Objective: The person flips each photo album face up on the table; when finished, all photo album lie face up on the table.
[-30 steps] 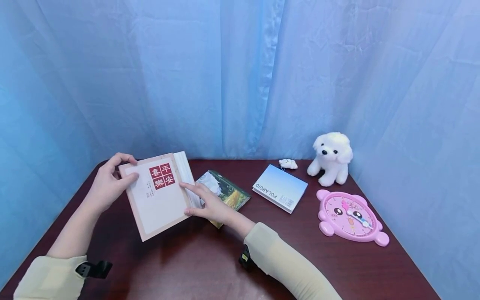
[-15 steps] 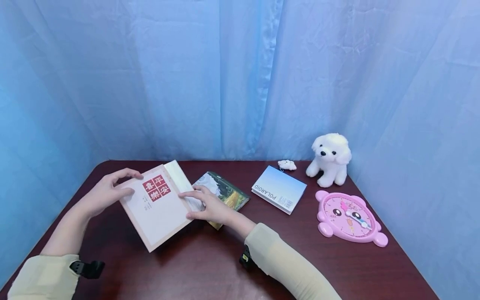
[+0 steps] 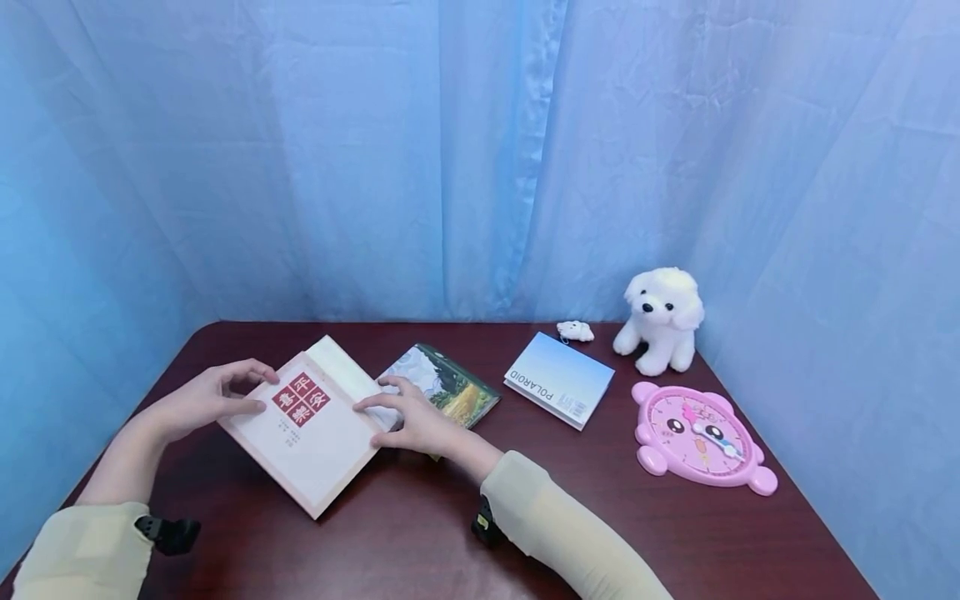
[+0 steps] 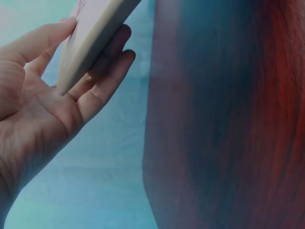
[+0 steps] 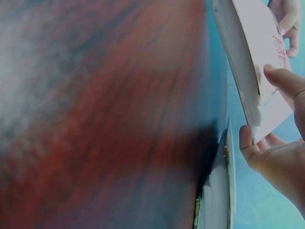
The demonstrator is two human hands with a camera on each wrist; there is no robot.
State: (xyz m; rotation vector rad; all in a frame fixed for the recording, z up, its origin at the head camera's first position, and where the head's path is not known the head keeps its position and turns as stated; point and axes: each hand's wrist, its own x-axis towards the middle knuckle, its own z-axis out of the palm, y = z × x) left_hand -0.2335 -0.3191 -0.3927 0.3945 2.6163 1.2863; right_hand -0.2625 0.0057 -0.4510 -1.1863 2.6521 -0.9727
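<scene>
In the head view, a pale book (image 3: 306, 454) with a red block of white characters on its cover is held tilted above the table. My left hand (image 3: 213, 398) grips its left corner, thumb on the cover and fingers beneath, as the left wrist view shows. My right hand (image 3: 423, 425) holds the right edge between thumb and fingers. Along the book's upper right side a white strip shows; in the right wrist view the thick page block (image 5: 240, 57) is visible under the cover. Behind my right hand lies a book with a painted landscape cover (image 3: 457, 392), partly hidden.
On the dark wooden table (image 3: 420, 542) lies a blue and white POLAROID book (image 3: 558, 379). A small white toy (image 3: 575, 331), a white plush dog (image 3: 663, 321) and a pink clock (image 3: 701, 437) stand or lie to the right. Blue curtains (image 3: 480, 167) surround the table.
The pale book has come down and a little to the left, turning clockwise. My left hand has moved lower with it; my right hand stays at its right edge.
</scene>
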